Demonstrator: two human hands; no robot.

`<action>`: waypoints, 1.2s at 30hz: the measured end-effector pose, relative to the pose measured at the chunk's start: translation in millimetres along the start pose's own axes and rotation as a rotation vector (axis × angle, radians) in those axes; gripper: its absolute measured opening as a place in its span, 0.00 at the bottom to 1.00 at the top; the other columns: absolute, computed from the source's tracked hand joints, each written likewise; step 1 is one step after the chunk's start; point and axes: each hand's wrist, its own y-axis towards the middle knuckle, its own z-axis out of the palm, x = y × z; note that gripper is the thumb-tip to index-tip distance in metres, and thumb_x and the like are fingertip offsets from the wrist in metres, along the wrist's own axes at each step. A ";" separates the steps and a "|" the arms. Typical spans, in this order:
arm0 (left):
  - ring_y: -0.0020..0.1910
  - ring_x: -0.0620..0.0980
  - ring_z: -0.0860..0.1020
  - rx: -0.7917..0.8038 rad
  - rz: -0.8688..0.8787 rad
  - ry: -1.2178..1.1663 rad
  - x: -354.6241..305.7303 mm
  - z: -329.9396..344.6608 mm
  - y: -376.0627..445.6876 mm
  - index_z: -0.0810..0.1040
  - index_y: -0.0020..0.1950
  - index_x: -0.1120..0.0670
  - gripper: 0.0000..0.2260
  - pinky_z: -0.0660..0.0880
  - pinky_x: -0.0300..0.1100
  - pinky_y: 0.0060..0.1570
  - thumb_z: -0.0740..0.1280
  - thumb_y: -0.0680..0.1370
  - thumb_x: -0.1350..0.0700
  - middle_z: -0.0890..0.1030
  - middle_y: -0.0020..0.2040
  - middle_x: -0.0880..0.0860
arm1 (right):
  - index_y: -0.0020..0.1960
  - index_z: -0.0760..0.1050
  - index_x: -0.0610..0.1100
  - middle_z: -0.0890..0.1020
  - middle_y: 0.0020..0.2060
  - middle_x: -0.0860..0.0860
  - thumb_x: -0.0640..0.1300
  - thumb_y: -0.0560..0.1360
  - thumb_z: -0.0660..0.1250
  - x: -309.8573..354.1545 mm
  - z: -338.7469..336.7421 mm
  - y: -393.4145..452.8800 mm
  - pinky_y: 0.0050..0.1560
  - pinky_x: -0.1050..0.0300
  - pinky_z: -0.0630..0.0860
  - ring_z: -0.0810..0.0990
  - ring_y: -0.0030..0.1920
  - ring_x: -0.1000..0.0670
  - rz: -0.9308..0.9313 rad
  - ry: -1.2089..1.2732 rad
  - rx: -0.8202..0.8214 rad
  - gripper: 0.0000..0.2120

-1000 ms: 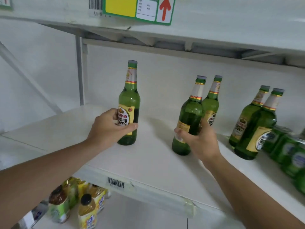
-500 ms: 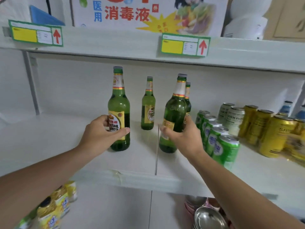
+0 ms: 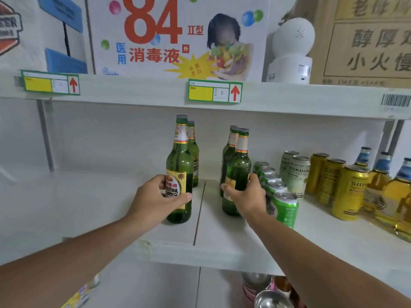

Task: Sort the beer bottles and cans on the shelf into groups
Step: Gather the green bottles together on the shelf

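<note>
My left hand [image 3: 153, 201] grips a green beer bottle [image 3: 179, 161] with a yellow label, standing on the white shelf [image 3: 89, 207]. Right behind it stands another green bottle [image 3: 194, 152]. My right hand [image 3: 246, 196] grips a second green bottle [image 3: 239, 165], with two more green bottles [image 3: 228, 152] partly hidden behind it. To the right is a row of green cans [image 3: 284, 207], then two pale cans [image 3: 297, 174], several gold cans [image 3: 349, 190] and clear bottles with blue necks [image 3: 398, 192].
The upper shelf [image 3: 289, 101] hangs close above the bottle tops, with green and yellow price tags [image 3: 214, 91], a big 84 disinfectant box [image 3: 178, 34] and a white round device [image 3: 291, 43]. Metal bowls [image 3: 271, 298] sit below. A seam [image 3: 200, 207] splits the shelf boards.
Both hands, each with its bottle, have moved right along the shelf, closer to the standing bottles and cans. The view has swung right and up, showing the upper shelf's boxes.
</note>
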 end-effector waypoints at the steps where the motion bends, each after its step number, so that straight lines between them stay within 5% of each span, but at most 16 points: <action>1: 0.52 0.41 0.84 0.001 0.005 0.001 -0.9 -1.1 1.4 0.81 0.61 0.44 0.23 0.76 0.31 0.45 0.83 0.70 0.41 0.84 0.54 0.41 | 0.62 0.72 0.52 0.84 0.52 0.52 0.55 0.70 0.83 -1.0 1.0 2.2 0.57 0.43 0.85 0.84 0.52 0.48 0.004 -0.003 -0.005 0.27; 11: 0.51 0.43 0.87 0.052 0.006 -0.060 2.2 8.3 5.1 0.82 0.60 0.42 0.24 0.85 0.45 0.55 0.84 0.68 0.38 0.87 0.54 0.42 | 0.63 0.74 0.50 0.84 0.50 0.54 0.55 0.70 0.83 -10.2 16.1 15.7 0.49 0.53 0.82 0.84 0.48 0.52 0.005 -0.022 -0.013 0.28; 22: 0.53 0.42 0.86 0.139 0.012 -0.104 9.2 31.3 -2.4 0.82 0.60 0.41 0.24 0.85 0.45 0.55 0.84 0.67 0.38 0.87 0.53 0.41 | 0.75 0.67 0.51 0.81 0.65 0.50 0.56 0.75 0.79 -13.1 22.5 8.8 0.65 0.44 0.77 0.80 0.67 0.44 0.035 -0.027 0.041 0.34; 28: 0.54 0.41 0.85 0.165 0.043 -0.131 5.0 56.8 1.1 0.82 0.61 0.43 0.26 0.85 0.44 0.56 0.83 0.67 0.37 0.87 0.54 0.41 | 0.85 0.53 0.47 0.63 0.83 0.45 0.52 0.86 0.62 -26.6 -4.0 -39.8 0.79 0.47 0.61 0.63 0.82 0.43 -0.077 -0.242 0.051 0.32; 32: 0.53 0.38 0.84 0.157 0.069 -0.121 -5.3 80.1 5.8 0.81 0.59 0.42 0.24 0.83 0.39 0.54 0.83 0.68 0.38 0.86 0.53 0.40 | 0.76 0.68 0.43 0.73 0.72 0.43 0.46 0.86 0.60 -22.4 -24.7 -57.5 0.58 0.54 0.72 0.78 0.64 0.42 -0.183 -0.491 0.113 0.20; 36: 0.52 0.37 0.82 0.145 0.066 -0.100 -17.2 102.6 8.7 0.79 0.59 0.42 0.23 0.81 0.38 0.52 0.84 0.69 0.41 0.85 0.52 0.39 | 0.57 0.81 0.52 0.78 0.56 0.56 0.50 0.81 0.65 -13.6 -47.9 -93.4 0.51 0.55 0.76 0.79 0.51 0.53 -0.296 -0.523 0.118 0.08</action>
